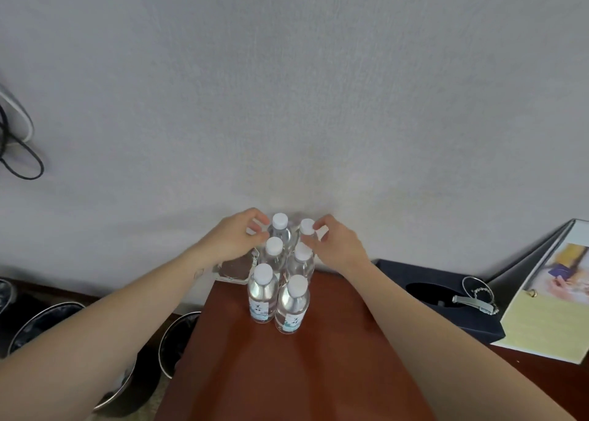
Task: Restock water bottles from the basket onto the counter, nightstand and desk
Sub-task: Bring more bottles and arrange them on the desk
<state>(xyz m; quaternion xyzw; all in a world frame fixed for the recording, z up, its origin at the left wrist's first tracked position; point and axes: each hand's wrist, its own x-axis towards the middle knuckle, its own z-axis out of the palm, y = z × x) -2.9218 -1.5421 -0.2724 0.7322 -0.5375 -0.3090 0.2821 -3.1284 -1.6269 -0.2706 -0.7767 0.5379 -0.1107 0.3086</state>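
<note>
Several clear water bottles with white caps stand in two rows on the red-brown desk (318, 357), close against the pale wall. My left hand (237, 237) curls round the neck of the back left bottle (279, 226), its fingertips just left of the cap. My right hand (334, 245) pinches the back right bottle (307, 228) at its cap. The two middle bottles (274, 251) (301, 258) and the two front bottles (263, 293) (292, 302) stand upright and untouched between my forearms. No basket is in view.
A small glass tray (234, 271) lies at the desk's back left corner. To the right sit a dark blue box (446, 299) with a metal watch and an open ring binder (548, 293). Two lined waste bins (47, 325) (178, 341) stand on the floor at left.
</note>
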